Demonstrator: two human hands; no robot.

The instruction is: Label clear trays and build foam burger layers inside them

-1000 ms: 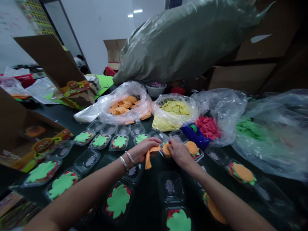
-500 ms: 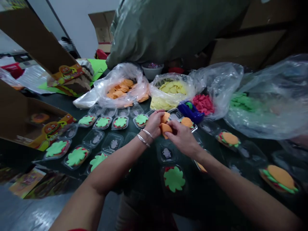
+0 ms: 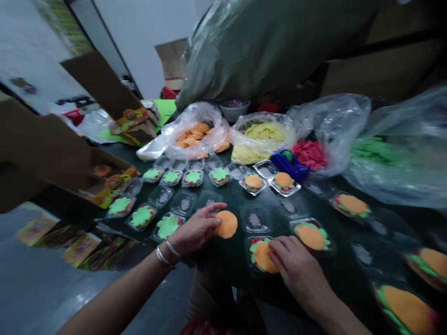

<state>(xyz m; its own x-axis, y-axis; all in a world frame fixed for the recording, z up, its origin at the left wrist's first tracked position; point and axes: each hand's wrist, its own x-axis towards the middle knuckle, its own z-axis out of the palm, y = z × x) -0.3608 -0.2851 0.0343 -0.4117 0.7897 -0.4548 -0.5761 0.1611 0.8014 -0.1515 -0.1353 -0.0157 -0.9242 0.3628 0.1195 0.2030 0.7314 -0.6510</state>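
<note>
My left hand [image 3: 199, 229], with silver bangles at the wrist, pinches a thin round orange disc [image 3: 226, 225] above the dark table. My right hand [image 3: 302, 270] is at the near clear plastic box [image 3: 254, 271], its fingertips on another orange disc [image 3: 266, 258]. That disc lies over a green leaf-shaped piece [image 3: 253, 251] with red showing beneath it. To the right sits a box with an orange-topped toy burger [image 3: 312, 237]. Left of my left hand, a box holds a stack with a green leaf-shaped piece [image 3: 168, 226] on top.
Plastic bags of orange discs [image 3: 193, 135], yellow discs [image 3: 265, 131], red pieces [image 3: 310, 154] and green pieces [image 3: 372, 150] line the back. A blue tape dispenser [image 3: 289, 166] stands before them. An open cardboard box [image 3: 108, 181] is at left. Several more clear boxes cover the table.
My hands have come apart and moved nearer. An orange disc now lies on the green piece in the near box under my right hand, and my left hand keeps another disc.
</note>
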